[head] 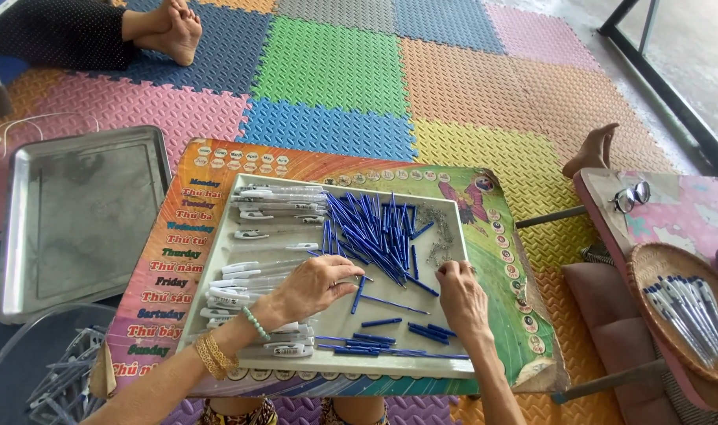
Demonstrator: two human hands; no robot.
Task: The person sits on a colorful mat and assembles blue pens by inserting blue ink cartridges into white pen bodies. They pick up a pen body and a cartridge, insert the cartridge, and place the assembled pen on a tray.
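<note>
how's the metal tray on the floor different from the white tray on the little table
The metal tray is bare shiny steel and sits on the foam mat floor; the white tray rests on a colourful low table. The metal tray holds nothing visible, while the white tray holds blue refills, clear pen barrels and small springs, with the left hand and right hand working inside it. Both are shallow, rectangular and rimmed.

Colourful printed chart board (170, 260) under grey tray (453, 236).

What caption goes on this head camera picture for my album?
Two hands, left hand and right hand, sort blue pen refills in a grey tray.
</note>
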